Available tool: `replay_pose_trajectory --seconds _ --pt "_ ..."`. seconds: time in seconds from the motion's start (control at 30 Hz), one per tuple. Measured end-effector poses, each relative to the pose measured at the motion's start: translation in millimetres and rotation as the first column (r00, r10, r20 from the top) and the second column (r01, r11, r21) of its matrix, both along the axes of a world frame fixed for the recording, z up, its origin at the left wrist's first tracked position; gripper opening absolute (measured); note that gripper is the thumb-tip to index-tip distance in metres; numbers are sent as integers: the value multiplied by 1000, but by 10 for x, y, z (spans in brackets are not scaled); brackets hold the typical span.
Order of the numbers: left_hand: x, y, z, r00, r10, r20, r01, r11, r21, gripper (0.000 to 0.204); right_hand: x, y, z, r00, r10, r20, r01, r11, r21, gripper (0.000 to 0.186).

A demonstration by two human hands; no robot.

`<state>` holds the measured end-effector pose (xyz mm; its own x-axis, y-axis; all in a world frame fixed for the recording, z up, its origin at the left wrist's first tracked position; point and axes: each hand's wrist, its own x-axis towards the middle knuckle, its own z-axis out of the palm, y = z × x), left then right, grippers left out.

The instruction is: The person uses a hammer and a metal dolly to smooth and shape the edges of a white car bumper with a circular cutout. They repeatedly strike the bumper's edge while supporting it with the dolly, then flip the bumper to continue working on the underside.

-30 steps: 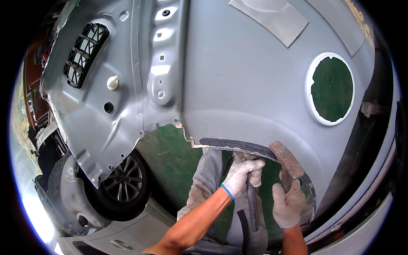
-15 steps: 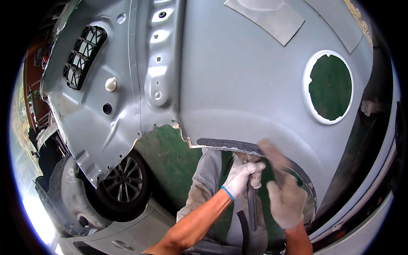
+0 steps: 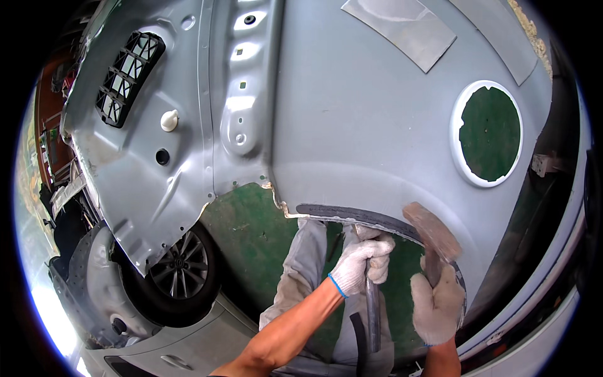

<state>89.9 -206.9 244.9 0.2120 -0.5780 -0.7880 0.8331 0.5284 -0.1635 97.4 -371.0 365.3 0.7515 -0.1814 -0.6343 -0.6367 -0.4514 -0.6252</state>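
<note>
A large grey car body panel point(image 3: 352, 125) fills the upper middle, its curved wheel-arch edge bordered by a black strip point(image 3: 358, 215). My left hand point(image 3: 363, 257), in a white glove, is closed around a tool with a grey tubular handle point(image 3: 373, 317). The tool's head, mostly covered by my fingers, sits just under the arch edge. My right hand point(image 3: 438, 305), gloved too, grips a hammer point(image 3: 432, 231) by its handle near the head. The worn brown hammer head overlaps the right part of the arch in this view; whether it touches cannot be told.
To the left are a vent grille point(image 3: 130, 78) and a white plug point(image 3: 169, 120) on the panel. A white-rimmed round opening point(image 3: 457, 135) is at right. Below left stand a silver car point(image 3: 188, 339) and a wheel point(image 3: 182, 273). My grey-trousered leg point(image 3: 295, 270) is beneath the arch.
The hammer in my right hand has swung rightward from the middle of the arch edge, and the right hand shifted right and down. My left hand keeps its place under the edge.
</note>
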Motion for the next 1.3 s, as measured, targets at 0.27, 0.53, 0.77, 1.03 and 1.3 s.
replay_pose_trajectory --seconds 0.27,0.53,0.77,1.03,1.3 --pt "-31 52 9 998 -11 -55 16 996 93 17 -49 60 -171 954 241 -180 -261 960 -99 25" --pt "6 20 -19 996 -89 -2 89 992 94 18 -290 -100 -117 986 -75 -146 62 994 -93 26" --pt "-50 -187 -3 999 -36 -22 36 999 -8 34 -334 -70 -94 986 60 -157 -91 976 -198 37" --pt "5 -157 -27 994 -111 -5 111 993 27 33 -160 -112 43 983 43 -180 -75 981 -178 26" --pt "-189 -97 -153 1000 -6 -25 4 998 -55 17 -122 -126 -64 956 80 -282 -131 977 -167 31"
